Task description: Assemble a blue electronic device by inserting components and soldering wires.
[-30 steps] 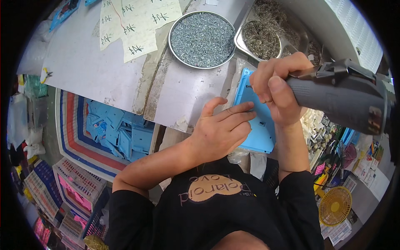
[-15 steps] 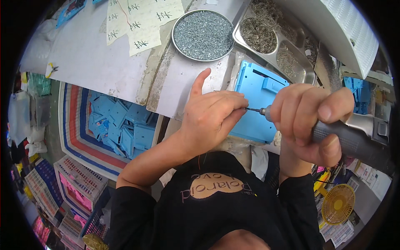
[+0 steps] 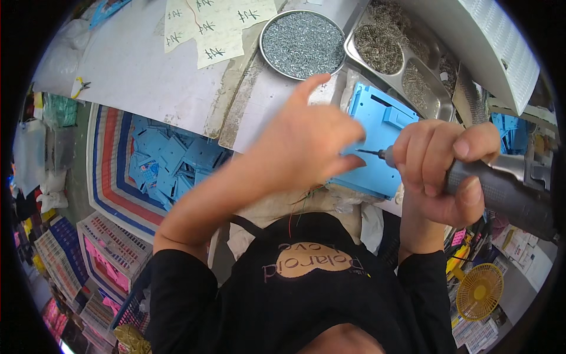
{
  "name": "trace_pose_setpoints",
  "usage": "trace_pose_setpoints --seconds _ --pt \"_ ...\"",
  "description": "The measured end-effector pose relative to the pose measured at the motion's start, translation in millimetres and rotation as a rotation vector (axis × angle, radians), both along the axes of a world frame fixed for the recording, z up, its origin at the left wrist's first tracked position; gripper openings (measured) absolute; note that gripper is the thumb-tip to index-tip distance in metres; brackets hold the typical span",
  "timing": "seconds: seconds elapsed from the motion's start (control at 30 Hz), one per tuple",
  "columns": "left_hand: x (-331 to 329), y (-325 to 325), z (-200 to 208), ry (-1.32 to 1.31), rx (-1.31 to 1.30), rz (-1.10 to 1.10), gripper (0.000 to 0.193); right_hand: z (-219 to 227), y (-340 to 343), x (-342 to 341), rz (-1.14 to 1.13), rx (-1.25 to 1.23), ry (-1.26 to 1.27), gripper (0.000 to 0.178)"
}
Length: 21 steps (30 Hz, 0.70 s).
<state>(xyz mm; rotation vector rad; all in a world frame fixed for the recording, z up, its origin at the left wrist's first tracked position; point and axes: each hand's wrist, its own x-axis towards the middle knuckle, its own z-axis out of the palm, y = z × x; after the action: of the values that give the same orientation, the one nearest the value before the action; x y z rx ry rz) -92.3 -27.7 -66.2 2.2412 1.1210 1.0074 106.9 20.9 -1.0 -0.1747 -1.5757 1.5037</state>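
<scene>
My right hand (image 3: 436, 159) is wrapped round a dark grey electric screwdriver (image 3: 498, 194), whose thin bit (image 3: 370, 152) points left. Beneath the bit, at the right of the bench, lies a flat light-blue plastic panel (image 3: 374, 174) with a raised block and small holes. My left hand (image 3: 306, 141), blurred by motion, hovers at the panel's left edge. Its thumb and forefinger are apart on either side of the bit's tip, and another finger sticks up toward a round metal dish (image 3: 261, 44) heaped with small silvery screws (image 3: 302, 44). Anything tiny at the left fingertips is too smeared to make out.
A steel compartment tray (image 3: 439, 110) with small metal parts stands at the back right. Left of me, a striped woven bag (image 3: 112, 159) holds many blue panels (image 3: 171, 156). Paper sheets (image 3: 221, 32) and yellow-handled pliers (image 3: 81, 87) lie on the bench. A yellow fan (image 3: 480, 289) is lower right.
My left thumb and forefinger have parted from the bit's tip, and the hand has swung slightly up. The right hand still holds the screwdriver. The whole view has shifted a little.
</scene>
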Motion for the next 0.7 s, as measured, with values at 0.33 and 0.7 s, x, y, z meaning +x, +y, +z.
trace_pose_setpoints --seconds 0.33,0.7 --pt "-43.7 75.1 -55.9 0.447 0.093 0.573 0.01 -17.2 -22.9 -12.2 -0.141 -0.161 -0.156 0.03" --pt "-41.1 86.9 -50.4 0.64 0.049 0.498 0.016 -32.5 -31.5 -13.2 -0.111 0.044 -0.459 0.025"
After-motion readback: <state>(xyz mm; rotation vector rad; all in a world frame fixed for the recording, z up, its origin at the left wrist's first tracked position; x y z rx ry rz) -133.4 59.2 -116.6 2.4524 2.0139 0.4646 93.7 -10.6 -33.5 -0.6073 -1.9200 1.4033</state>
